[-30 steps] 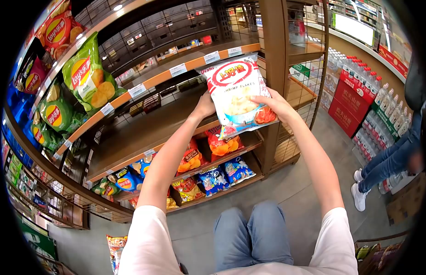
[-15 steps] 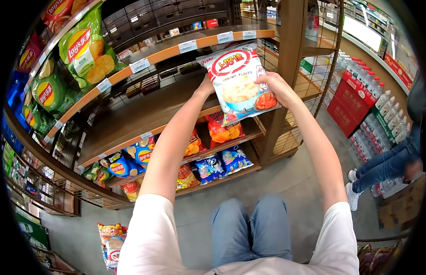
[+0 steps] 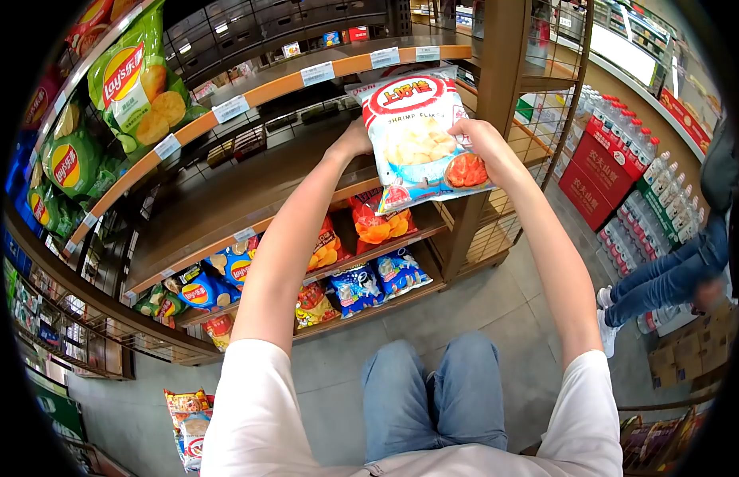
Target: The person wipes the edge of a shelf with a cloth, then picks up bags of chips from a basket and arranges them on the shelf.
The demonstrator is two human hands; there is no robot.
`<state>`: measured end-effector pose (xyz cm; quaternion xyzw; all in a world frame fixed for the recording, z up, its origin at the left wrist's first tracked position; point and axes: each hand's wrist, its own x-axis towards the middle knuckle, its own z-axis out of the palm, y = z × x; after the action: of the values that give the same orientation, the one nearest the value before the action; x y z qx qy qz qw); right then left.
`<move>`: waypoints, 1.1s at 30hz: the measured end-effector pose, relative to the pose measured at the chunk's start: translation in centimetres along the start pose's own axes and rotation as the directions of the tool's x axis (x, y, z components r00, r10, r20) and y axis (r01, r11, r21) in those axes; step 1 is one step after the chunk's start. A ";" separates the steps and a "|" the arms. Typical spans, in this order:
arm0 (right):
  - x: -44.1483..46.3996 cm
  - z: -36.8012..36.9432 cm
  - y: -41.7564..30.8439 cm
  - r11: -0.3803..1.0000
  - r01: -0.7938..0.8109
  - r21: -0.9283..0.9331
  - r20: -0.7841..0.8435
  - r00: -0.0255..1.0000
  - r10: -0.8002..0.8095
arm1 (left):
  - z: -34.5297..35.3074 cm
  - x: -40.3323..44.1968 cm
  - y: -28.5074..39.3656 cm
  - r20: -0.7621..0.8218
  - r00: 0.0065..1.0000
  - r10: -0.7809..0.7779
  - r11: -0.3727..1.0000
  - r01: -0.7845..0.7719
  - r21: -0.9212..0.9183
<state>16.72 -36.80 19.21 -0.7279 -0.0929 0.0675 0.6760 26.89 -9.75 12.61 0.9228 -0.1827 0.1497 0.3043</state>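
A white, red and blue bag of shrimp flakes (image 3: pixel 421 143) is held up in front of the shelf unit. My left hand (image 3: pixel 353 141) grips its left edge, with the fingers partly hidden behind the bag. On the right side, my right hand (image 3: pixel 482 149) holds the bag with the thumb on its front. The bag's printed front faces me, tilted slightly. Just behind it runs a shelf edge (image 3: pixel 274 82) with white price labels. Below the bag, red chip bags (image 3: pixel 383 221) and blue snack bags (image 3: pixel 357 288) sit on lower shelves.
Green chip bags (image 3: pixel 139 87) stand at the upper left. More snack bags (image 3: pixel 192 425) lie on the floor at lower left. Red cartons (image 3: pixel 598 171) and bottled water (image 3: pixel 656 219) are stacked at right, near a person's legs in jeans (image 3: pixel 664 278). Brown boxes (image 3: pixel 696 350) sit beside them.
The view has shifted, bringing more floor bags into sight at lower left. Both hands still hold the shrimp flakes bag, which now sits slightly further right in view.
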 end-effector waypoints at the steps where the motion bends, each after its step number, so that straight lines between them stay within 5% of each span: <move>1: -0.2 -0.1 0.3 1.000 -0.001 0.000 0.003 1.000 0.001 | 0.0 0.0 0.3 0.038 0.999 0.008 0.986 -0.002 -0.164; 2: -0.3 -0.5 0.8 1.000 0.024 -0.006 0.009 1.000 -0.024 | -0.2 0.0 0.4 0.072 0.997 0.021 0.946 0.003 -0.324; 11: -5.6 -0.8 2.4 0.988 -0.016 0.152 0.004 1.000 0.016 | -2.6 -1.7 2.4 0.329 0.917 -0.227 0.866 0.344 -0.362; 14: -8.0 -0.8 3.0 0.981 0.002 0.192 0.051 0.999 -0.012 | -2.5 -1.9 2.0 0.371 0.877 -0.307 0.746 0.464 -0.478; 17: -10.1 -1.2 3.9 0.979 0.026 0.203 0.034 0.999 -0.034 | -2.4 -1.5 1.0 0.230 0.950 -0.213 0.839 0.298 -0.454; 19: -11.3 -1.4 4.5 0.962 0.040 0.271 0.058 0.997 -0.058 | -1.8 2.2 -2.4 0.256 0.948 -0.188 0.929 0.256 -0.267; 20: -11.7 -1.6 5.0 0.965 0.040 0.259 0.051 0.997 -0.055 | -1.2 3.3 -3.9 0.197 0.966 -0.170 0.911 0.230 -0.342; 21: -12.1 -1.9 5.6 0.966 0.042 0.255 0.048 0.997 -0.056 | -2.8 1.3 1.9 0.089 0.953 -0.289 0.944 0.299 -0.138; 24: -14.2 -2.4 6.6 0.944 -0.011 0.329 0.057 0.998 -0.008 | -2.3 3.6 1.1 -0.016 0.918 -0.396 0.917 0.397 0.035; 33: -17.9 -4.2 8.3 0.952 -0.023 0.306 -0.026 0.999 0.033 | 0.5 4.5 -2.4 -0.292 0.909 -0.298 0.934 0.340 0.107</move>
<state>0.59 -45.51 10.77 -0.6168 -0.0607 0.0794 0.7807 32.02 -9.38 12.81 0.9319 0.0266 0.2366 0.2737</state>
